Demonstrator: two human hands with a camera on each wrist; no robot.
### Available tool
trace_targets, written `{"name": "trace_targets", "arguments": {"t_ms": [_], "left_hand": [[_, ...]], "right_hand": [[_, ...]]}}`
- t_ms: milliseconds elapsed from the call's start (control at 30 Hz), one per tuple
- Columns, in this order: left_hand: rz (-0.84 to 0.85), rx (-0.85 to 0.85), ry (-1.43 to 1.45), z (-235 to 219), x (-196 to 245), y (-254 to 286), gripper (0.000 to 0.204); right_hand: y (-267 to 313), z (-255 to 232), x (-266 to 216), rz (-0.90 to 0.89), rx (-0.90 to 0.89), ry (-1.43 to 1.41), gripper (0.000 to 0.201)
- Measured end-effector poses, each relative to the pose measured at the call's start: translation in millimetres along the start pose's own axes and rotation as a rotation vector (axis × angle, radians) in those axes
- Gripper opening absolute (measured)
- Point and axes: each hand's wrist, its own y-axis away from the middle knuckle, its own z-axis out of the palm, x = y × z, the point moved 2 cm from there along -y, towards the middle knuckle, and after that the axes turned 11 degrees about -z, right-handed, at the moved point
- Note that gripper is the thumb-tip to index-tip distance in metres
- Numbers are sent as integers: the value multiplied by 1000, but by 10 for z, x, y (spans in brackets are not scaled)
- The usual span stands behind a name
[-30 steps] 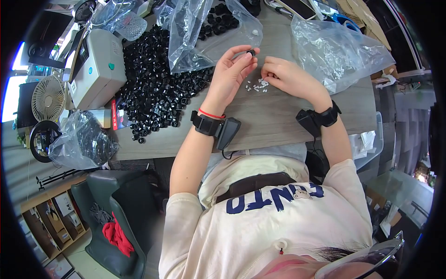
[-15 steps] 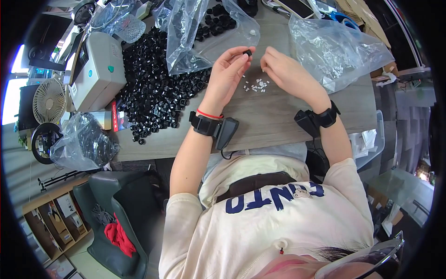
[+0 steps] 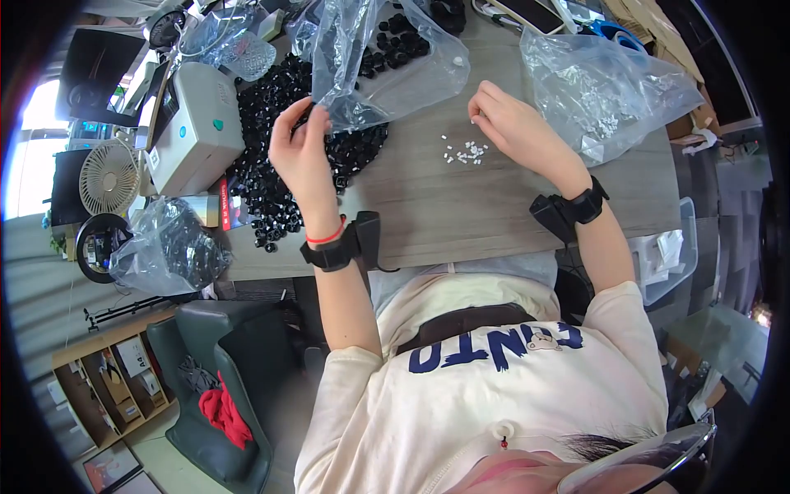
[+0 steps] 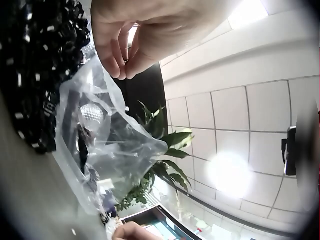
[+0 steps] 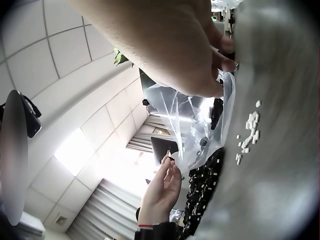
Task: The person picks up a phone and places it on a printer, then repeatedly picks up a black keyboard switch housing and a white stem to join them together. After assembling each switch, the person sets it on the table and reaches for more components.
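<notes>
My left hand (image 3: pixel 303 160) is raised over a heap of small black plastic parts (image 3: pixel 276 216) at the left of the desk. Its thumb and fingertips pinch one small black part (image 5: pixel 171 159), mostly hidden by the fingers in the left wrist view. My right hand (image 3: pixel 524 132) hovers just beyond a scatter of tiny white pieces (image 3: pixel 467 154), thumb against bent fingers. A tiny white piece (image 3: pixel 473 122) shows at those fingertips.
An open clear plastic bag (image 3: pixel 428 82) with more black parts lies behind the heap. Another clear bag (image 3: pixel 609 103) holds white pieces at the right. A white box-shaped device (image 3: pixel 202 123) and a fan (image 3: pixel 109 177) stand left; a phone (image 3: pixel 531 12) lies at the back.
My left hand has swung left, away from the right hand, to over the black heap. My right hand has lifted off the white pieces and moved slightly farther back.
</notes>
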Motion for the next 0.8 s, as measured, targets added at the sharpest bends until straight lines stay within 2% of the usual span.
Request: {"name": "trace_targets", "arguments": {"t_ms": [100,233,333,500,600,633,733,767,800], "left_hand": [[9,84,-11,-139,-21,-99,22],[-21,-19,180,-120,-15,-97,28],[-183,-272,617,-84,-35,-32,35],[-187,-294,648,-108,-5,3,35],[-63,-150,285,-206,17,-80,37],[-64,-157,284,-182,52,-85,37],[88,58,-191,-157,198,-100,31],[92,56,-192,-130,238,-92,31],[182,40,-342,-50,328,-38,28]], "right_hand": [[-10,-7,-35,-23,1,-22,7],[-18,-14,-5,-9,35,-48,6],[-11,-12,-16,-10,31,-47,6],[-5,-2,-21,-17,34,-57,6],[11,1,-8,-30,47,-62,7],[22,-1,-2,-25,51,-59,7],[16,17,8,-30,52,-78,7],[12,18,12,-30,57,-77,7],[10,16,19,-29,67,-70,7]]}}
